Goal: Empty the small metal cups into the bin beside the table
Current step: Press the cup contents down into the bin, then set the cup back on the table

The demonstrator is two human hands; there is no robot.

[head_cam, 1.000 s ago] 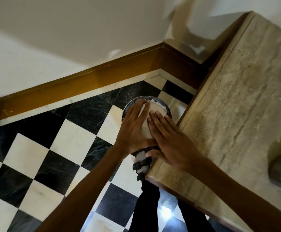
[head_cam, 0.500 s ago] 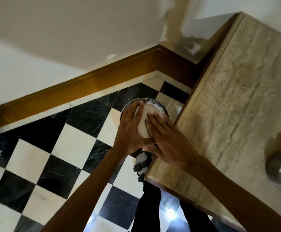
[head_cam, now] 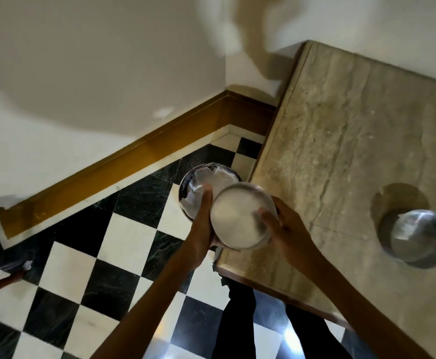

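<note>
I hold a small metal cup between both hands, just above the table's near-left corner, with its mouth turned up toward me. Its inside looks pale and smooth, and blur hides whether anything lies in it. My left hand clasps the cup's left side and my right hand its right side. Below and behind the cup, the round bin stands on the floor against the table, with crumpled white paper in it. A second metal cup stands on the table at the right, with crumpled material inside.
The beige stone table fills the right side and sits in a wall corner. Black-and-white floor tiles spread to the left, bounded by a brown skirting board. My dark trouser legs show under the table edge.
Both hands were pressed down over the paper in the bin. They have since risen toward me and the table corner, holding the cup mouth-up.
</note>
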